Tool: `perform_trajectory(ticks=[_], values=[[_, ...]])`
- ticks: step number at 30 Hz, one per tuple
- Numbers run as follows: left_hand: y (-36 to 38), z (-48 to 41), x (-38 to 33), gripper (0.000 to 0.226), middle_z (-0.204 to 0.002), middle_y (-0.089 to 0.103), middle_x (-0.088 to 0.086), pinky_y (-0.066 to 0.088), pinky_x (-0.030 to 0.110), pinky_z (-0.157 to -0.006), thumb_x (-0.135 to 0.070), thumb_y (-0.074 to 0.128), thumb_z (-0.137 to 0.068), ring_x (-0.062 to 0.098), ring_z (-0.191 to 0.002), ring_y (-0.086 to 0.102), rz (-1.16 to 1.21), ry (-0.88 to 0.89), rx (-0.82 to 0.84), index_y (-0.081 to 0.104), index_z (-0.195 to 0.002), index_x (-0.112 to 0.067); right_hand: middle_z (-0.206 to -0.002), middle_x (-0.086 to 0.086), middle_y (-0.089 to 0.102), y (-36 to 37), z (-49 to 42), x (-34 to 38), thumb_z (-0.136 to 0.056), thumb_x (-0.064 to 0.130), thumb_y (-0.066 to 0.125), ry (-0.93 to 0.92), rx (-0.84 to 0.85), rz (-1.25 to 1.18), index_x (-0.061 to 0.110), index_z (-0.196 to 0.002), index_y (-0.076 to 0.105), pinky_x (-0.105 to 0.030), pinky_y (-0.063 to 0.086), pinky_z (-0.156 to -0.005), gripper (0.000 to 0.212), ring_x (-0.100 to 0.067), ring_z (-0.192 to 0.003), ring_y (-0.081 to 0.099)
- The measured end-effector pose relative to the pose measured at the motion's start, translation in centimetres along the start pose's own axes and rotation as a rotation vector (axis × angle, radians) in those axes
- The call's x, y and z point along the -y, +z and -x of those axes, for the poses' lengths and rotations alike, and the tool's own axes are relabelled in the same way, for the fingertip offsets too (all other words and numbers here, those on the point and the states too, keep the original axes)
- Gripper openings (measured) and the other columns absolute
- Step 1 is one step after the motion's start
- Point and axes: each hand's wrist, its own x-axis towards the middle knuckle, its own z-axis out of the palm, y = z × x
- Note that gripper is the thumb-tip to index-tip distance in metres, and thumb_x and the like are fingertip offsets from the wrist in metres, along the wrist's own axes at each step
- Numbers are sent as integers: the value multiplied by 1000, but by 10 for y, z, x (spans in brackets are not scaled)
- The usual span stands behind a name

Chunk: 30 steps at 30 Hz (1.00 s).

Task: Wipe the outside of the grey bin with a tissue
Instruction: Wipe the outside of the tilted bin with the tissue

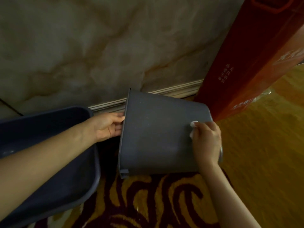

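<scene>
We have the grey plastic bin (158, 134), a tapered tub with a flanged rim, tipped on its side above the patterned maroon-and-gold carpet (148, 203), its mouth turned to our left and its base toward the tall red cardboard box (246, 63). Our left hand (108, 125) steadies it at the rim, fingers curled over the edge in a light grip, while our right hand (207, 142) is closed around a small wad of white tissue (193, 125) and presses it to the wall near the base. The hold at the rim looks shallow, so a firm stroke could, we judge, twist the bin out of it or roll it. The tissue is small and mostly hidden in the fist; it may shred or leave lint, and pale specks across the grey wall could be missed if we stay near the base. A second dark blue-grey plastic tub (49, 145) sits just beside, under our left forearm. There is no raised surface here; we work at floor level against a marbled beige wall (82, 46) with a pale skirting board (172, 92).
</scene>
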Motion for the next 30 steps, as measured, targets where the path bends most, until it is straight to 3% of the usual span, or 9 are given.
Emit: perform_trajectory(ticks=[4,9,12,17,22,26,30], values=[[0,0,1,30,-61,74,0,58,25,-51,2,36,-93,10,-54,70,11,-3,7,60,-94,-15,-81,-13,61,26,16,73,-81,2,66,-294,129,-202,5,-87,72,-28,39,-68,9,-30,-82,57],[0,0,3,29,-59,73,1,57,25,-48,2,35,-93,11,-52,70,32,7,19,60,-87,-12,-82,-21,59,53,25,114,-76,-6,65,-537,303,-234,1,-90,72,-39,48,-64,17,-38,-82,54],[-3,-1,3,30,-60,74,0,58,24,-50,2,35,-94,10,-54,70,38,-3,23,61,-88,-13,-88,-20,61,55,9,93,-79,-2,63,-462,259,-190,2,-91,72,-38,46,-69,15,-37,-88,54],[-3,-1,2,28,-61,74,0,58,25,-49,2,37,-93,11,-55,71,33,-13,20,61,-89,-12,-95,-19,61,34,-33,19,-86,1,58,-137,132,-23,0,-96,72,-31,38,-76,16,-36,-97,51],[-4,1,2,27,-64,75,2,59,27,-52,2,37,-93,13,-57,72,33,-12,31,61,-92,-11,-99,-22,62,18,-46,-6,-88,-1,57,6,40,39,-3,-102,69,-36,43,-78,19,-38,-97,53],[-4,0,2,27,-64,75,2,58,27,-51,3,38,-93,13,-57,71,43,-15,22,61,-94,-11,-82,-17,63,28,-8,52,-76,-1,69,-374,132,-148,2,-88,71,-31,40,-71,12,-35,-84,58],[-3,0,4,28,-62,74,3,59,28,-52,2,37,-93,13,-54,71,49,-5,11,61,-90,-10,-74,-15,61,52,13,98,-77,-4,69,-663,337,-239,2,-82,71,-35,51,-58,8,-34,-73,57]])
